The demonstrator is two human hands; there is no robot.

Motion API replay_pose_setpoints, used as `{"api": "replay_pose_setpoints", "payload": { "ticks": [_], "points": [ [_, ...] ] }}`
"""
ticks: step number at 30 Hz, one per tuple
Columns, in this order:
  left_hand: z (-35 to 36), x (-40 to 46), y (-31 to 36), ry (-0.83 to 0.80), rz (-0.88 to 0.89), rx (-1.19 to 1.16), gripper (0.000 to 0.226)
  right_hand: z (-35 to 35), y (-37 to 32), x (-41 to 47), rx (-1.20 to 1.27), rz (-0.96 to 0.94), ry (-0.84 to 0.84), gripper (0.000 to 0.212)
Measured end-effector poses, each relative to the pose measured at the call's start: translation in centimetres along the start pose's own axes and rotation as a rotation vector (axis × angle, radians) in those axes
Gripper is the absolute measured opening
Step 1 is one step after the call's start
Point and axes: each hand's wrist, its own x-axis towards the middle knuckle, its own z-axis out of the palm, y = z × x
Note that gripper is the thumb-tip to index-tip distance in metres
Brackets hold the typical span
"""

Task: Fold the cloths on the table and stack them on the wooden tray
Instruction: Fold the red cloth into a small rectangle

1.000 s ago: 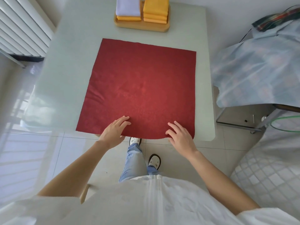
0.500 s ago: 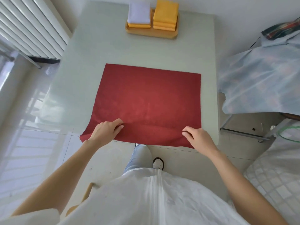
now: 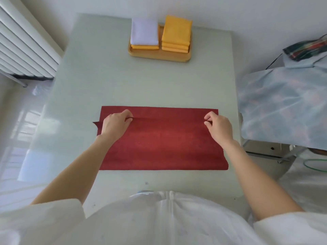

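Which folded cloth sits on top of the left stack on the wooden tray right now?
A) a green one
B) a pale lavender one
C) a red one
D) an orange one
B: the pale lavender folded cloth lies on top of an orange folded cloth in the left stack on the wooden tray; the only red cloth lies on the table, pinched by both hands.

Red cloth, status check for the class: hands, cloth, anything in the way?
Left hand and right hand both pinch the carried edge. Red cloth nearly folded in half. Path to wooden tray clear.
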Motion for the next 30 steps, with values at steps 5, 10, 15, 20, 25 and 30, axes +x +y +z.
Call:
{"api": "replay_pose_setpoints", "payload": {
  "ticks": [5, 10, 15, 20, 25, 30],
  "points": [
    [2.5, 3.4, -1.7, -0.049, -0.026, -0.047, 0.020, 2.6, 0.7, 3.2, -0.024, 0.087, -0.059, 0.008],
    [3.2, 5.2, -2.6, -0.038, 0.058, -0.061, 0.017, 3.3, 1.1, 4.6, -0.076, 0.077, -0.011, 0.002],
    [3.1, 6.2, -2.7, -0.009, 0.072, -0.028, 0.015, 3.4, 1.3, 5.5, -0.058, 0.109, -0.018, 0.007],
    [3.0, 7.2, -2.5, -0.010, 0.088, 0.022, 0.016, 3.0, 0.9, 6.8, -0.171, 0.075, -0.008, 0.011],
    [2.9, 7.7, -2.6, -0.040, 0.109, 0.055, 0.016, 3.2, 1.2, 8.1, -0.248, 0.046, -0.033, 0.013],
    [3.0, 8.3, -2.1, -0.040, 0.048, 0.050, 0.017, 3.6, 1.2, 8.8, -0.298, 0.026, -0.043, 0.013]
  ]
}}
